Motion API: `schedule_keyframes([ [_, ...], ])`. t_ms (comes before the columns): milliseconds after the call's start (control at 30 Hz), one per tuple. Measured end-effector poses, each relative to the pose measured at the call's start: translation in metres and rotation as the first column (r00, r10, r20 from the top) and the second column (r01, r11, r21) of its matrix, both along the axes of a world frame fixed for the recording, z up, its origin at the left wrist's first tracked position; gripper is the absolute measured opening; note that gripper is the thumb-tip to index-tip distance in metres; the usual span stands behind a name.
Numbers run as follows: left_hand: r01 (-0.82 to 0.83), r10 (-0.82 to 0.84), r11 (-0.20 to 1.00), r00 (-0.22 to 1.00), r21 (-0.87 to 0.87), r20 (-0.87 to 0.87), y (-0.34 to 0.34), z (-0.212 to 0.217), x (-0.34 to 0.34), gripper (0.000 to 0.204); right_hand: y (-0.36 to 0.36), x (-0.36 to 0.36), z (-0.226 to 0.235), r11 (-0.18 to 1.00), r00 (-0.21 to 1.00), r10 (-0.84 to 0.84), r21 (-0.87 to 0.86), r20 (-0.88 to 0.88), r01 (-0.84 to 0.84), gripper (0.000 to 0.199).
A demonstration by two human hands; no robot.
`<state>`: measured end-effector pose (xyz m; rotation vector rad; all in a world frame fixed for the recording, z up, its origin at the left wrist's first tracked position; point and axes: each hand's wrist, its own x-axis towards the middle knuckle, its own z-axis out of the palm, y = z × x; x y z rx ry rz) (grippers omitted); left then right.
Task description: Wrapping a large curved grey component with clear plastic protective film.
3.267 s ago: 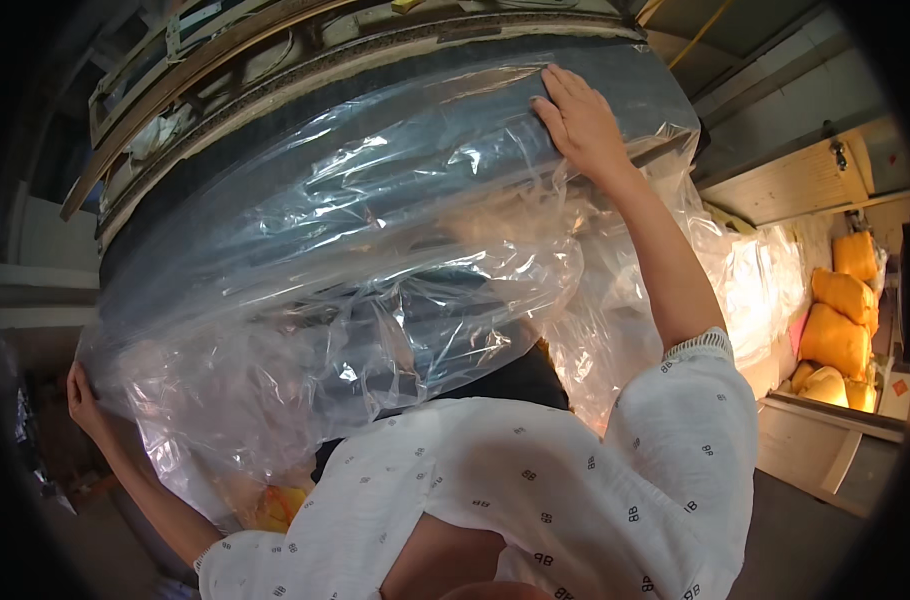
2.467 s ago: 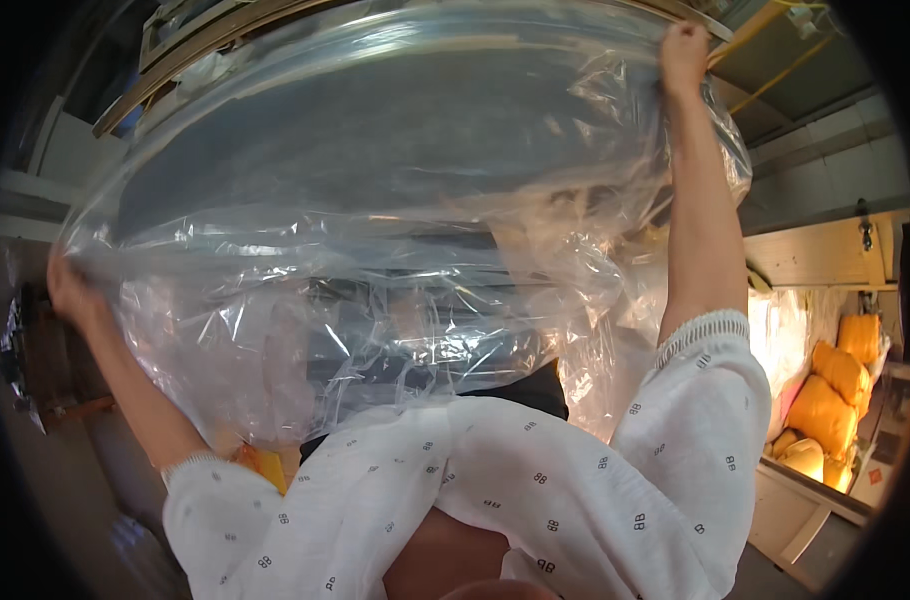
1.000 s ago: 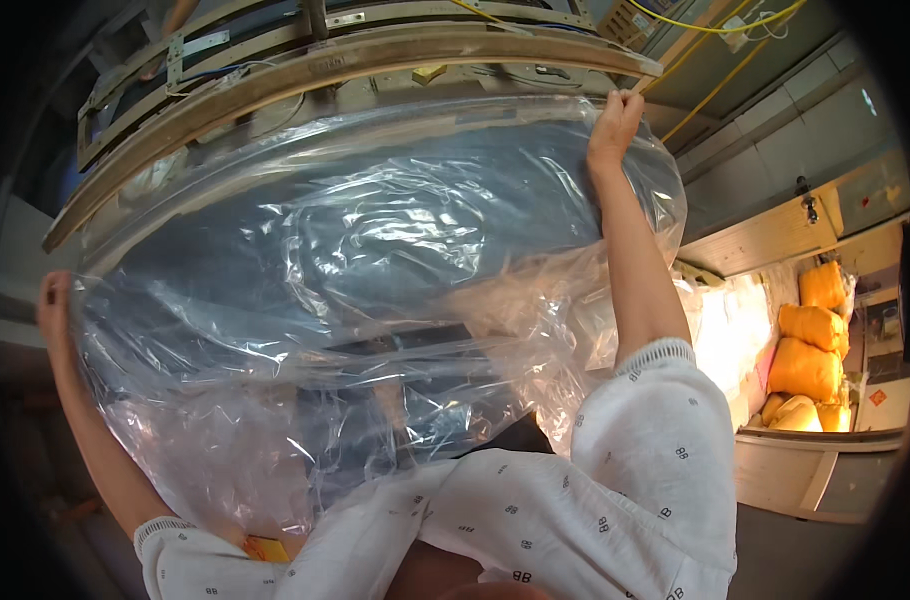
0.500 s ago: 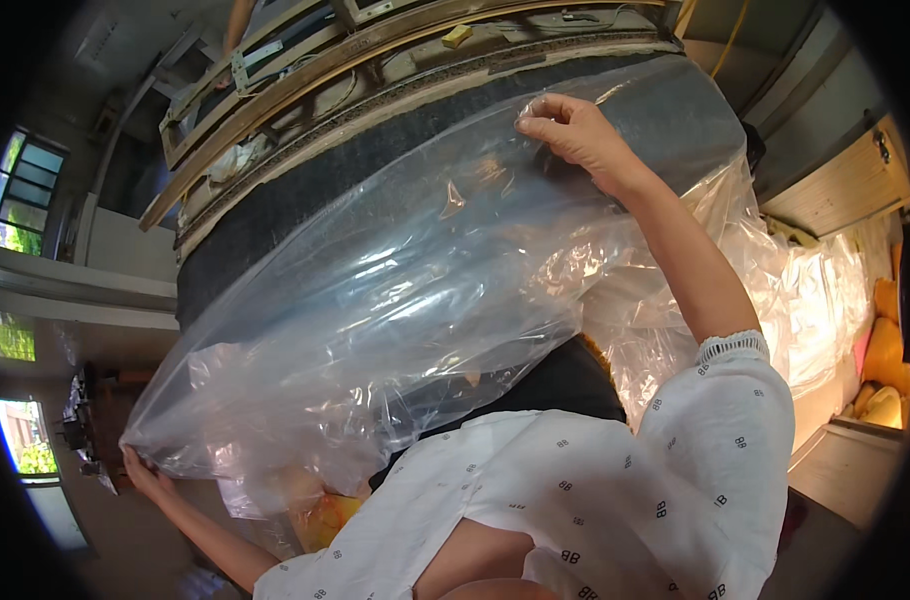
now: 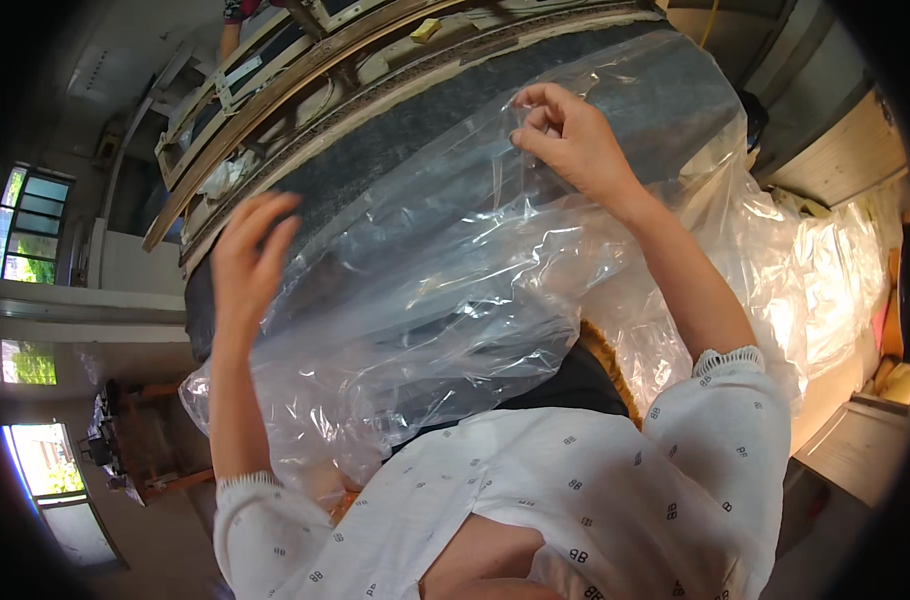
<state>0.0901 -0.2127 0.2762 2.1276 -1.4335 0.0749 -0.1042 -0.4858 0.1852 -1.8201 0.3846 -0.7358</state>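
Note:
A large clear plastic sheet (image 5: 445, 290), crumpled and glossy, lies over a dark grey felt-like surface (image 5: 405, 130). My right hand (image 5: 570, 140) pinches the sheet's upper edge at the top right, fingers closed on the film. My left hand (image 5: 247, 255) is raised at the sheet's left side with fingers spread; it hovers at the film's edge and grips nothing. Both my forearms come out of white patterned sleeves (image 5: 615, 480) at the bottom.
A wooden frame (image 5: 305, 70) with rails runs along the far edge of the grey surface. More bunched clear plastic (image 5: 825, 270) piles at the right beside wooden boards (image 5: 855, 450). Bright windows (image 5: 25, 220) and a dark cluttered stand (image 5: 115, 450) are at the left.
My left hand has let go of the sheet's lower left corner and risen, open, to the sheet's left side. My right hand stays pinched on the upper edge.

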Motion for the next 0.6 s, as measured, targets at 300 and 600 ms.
schedule_keyframes([
  [300, 0.478, -0.481, 0.872, 0.877, -0.102, 0.001, -0.189, -0.026, -0.045, 0.017, 0.010, -0.009, 0.013, 0.995, 0.999, 0.004, 0.099, 0.042, -0.008, 0.035],
  [600, 0.469, -0.569, 0.821, 0.713, -0.324, -0.409, -0.203, -0.059, -0.036, 0.012, -0.008, -0.027, 0.028, 0.836, 0.968, 0.242, 0.493, 0.061, -0.240, 0.050],
])
